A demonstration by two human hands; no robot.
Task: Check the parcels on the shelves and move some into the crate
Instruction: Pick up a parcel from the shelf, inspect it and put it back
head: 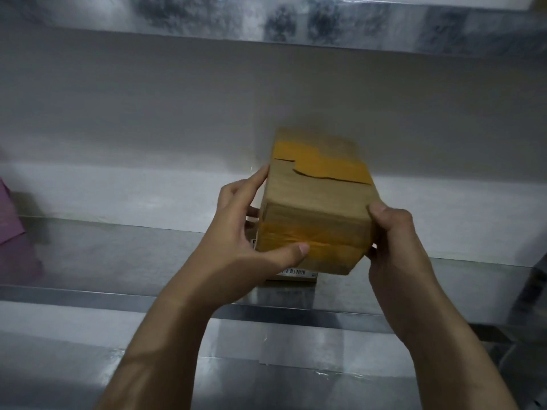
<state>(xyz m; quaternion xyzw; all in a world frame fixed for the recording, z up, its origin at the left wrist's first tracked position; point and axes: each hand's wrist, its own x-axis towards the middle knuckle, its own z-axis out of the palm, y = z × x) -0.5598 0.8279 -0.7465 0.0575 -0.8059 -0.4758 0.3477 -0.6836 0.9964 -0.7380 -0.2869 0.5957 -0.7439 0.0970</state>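
Cardboard parcel (316, 202), banded with orange tape, is held just above the metal shelf (118, 255), its long axis running near to far. Left hand (245, 232) and right hand (393, 241) grip its near end from opposite sides, equally close. One flat labelled parcel (296, 275) lies beneath it, and one pink item (11, 232) sits far left. No crate shows.
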